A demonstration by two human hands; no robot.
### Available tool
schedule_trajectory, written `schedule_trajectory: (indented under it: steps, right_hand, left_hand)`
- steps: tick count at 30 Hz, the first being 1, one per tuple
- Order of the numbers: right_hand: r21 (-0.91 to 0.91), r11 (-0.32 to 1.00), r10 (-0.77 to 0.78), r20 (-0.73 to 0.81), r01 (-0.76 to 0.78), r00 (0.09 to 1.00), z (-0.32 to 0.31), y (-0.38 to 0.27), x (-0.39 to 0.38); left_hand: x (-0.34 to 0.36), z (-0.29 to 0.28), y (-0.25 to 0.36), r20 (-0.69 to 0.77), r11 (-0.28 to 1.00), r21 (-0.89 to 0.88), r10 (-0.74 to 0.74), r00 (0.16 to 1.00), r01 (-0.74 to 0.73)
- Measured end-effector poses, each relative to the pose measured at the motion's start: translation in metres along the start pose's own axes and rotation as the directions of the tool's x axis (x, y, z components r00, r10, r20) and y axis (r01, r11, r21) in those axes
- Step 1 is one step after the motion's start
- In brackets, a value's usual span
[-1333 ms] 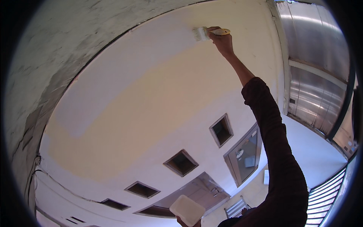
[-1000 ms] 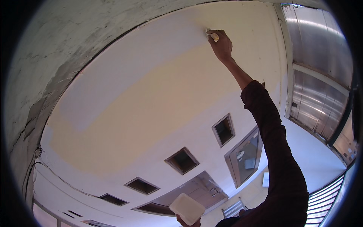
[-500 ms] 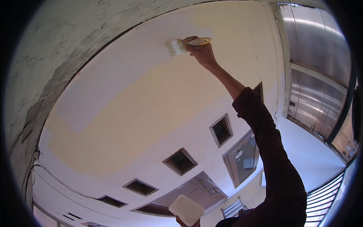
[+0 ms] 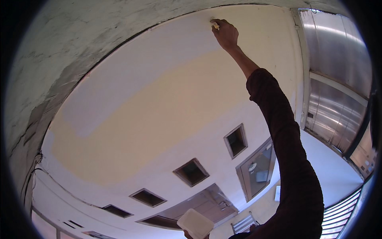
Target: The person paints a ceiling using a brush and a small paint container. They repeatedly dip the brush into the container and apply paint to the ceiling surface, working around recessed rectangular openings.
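My right hand [image 4: 227, 35] is raised high against the upper part of the wall [image 4: 167, 103], closed around a paintbrush [image 4: 216, 25]; only part of the handle shows and the bristles are mostly hidden behind my fingers. The wall has a wide pale-yellow area and a lilac-white band along its top. At the bottom of the view my left hand [image 4: 187, 233] grips a white rectangular plastic container [image 4: 195, 222], which hides most of that hand.
Several small recessed openings [image 4: 191, 172], a doorway [image 4: 207, 199] and a framed glass panel [image 4: 256, 171] line the wall. A cracked grey ceiling [image 4: 59, 47] curves along the left, with wires beside it. Metal panels [image 4: 332, 47] and a barred grille [image 4: 340, 211] are at right.
Since half a second ago my right hand has moved up and to the right with the brush, turning it so the bristles are now hidden. My left hand and the container sit slightly lower.
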State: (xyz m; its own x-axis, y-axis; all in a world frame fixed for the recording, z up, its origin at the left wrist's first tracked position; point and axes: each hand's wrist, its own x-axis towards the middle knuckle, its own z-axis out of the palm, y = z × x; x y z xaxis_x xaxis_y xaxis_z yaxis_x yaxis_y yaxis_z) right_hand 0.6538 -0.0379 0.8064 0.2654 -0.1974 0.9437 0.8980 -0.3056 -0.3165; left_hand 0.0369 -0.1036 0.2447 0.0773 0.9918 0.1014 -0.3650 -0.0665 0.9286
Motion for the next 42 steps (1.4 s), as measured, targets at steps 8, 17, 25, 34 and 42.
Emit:
schedule_trajectory:
  steps: [8,17,25,34,42]
  right_hand:
    - [0.533,0.844,-0.124,0.081,0.062,0.989,-0.01,-0.102,-0.038]
    - [0.682,0.637,0.238,0.271,-0.36,0.933,-0.012,0.026,0.004]
    - [0.079,0.961,0.271,-0.115,-0.264,0.956,-0.018,0.09,0.036]
    - [0.343,0.915,-0.203,-0.073,0.215,0.977,0.01,-0.164,-0.051]
    - [0.759,0.64,-0.053,0.198,-0.119,0.979,0.001,-0.216,-0.064]
  left_hand:
    - [-0.001,0.005,0.009,0.08,0.997,0.08,0.017,0.997,-0.024]
    - [0.001,0.012,0.012,0.021,0.97,-0.169,-0.174,0.984,0.175]
    - [0.007,-0.001,0.006,0.032,0.922,-0.28,-0.27,0.962,0.267]
    - [-0.002,0.0,0.016,0.046,0.978,-0.115,-0.167,0.985,0.172]
    - [0.002,-0.014,0.014,0.023,0.968,-0.156,-0.196,0.98,0.197]
